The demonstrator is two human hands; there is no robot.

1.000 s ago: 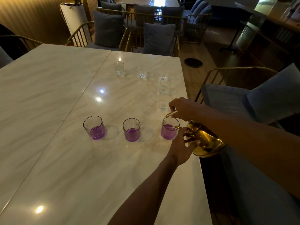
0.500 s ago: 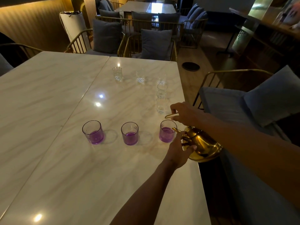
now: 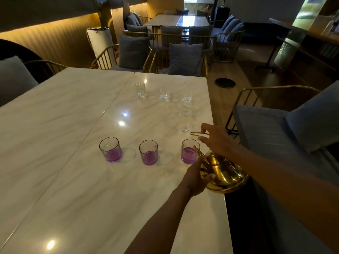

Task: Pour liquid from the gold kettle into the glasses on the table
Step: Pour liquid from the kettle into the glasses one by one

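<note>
The gold kettle [image 3: 224, 173] hangs tilted over the table's right edge, its spout at the rim of the right purple glass [image 3: 189, 151]. My right hand [image 3: 215, 139] grips the kettle's thin gold handle from above. My left hand [image 3: 197, 175] cups the kettle's body from the left side. In a row on the marble table [image 3: 77, 189] stand three purple glasses, each holding some purple liquid: the left glass [image 3: 111, 149], the middle glass [image 3: 148, 152] and the right one.
Several clear glasses stand farther back: one [image 3: 140, 89], another [image 3: 164, 92], and a tall one [image 3: 186, 114] just beyond my right hand. A grey cushioned chair [image 3: 286, 129] sits to the right of the table; more chairs [image 3: 180, 59] line the far edge.
The kettle is less tilted than before, its body lower and its spout still at the right glass. My head has lifted, showing more of the room. Both hands keep their hold.
</note>
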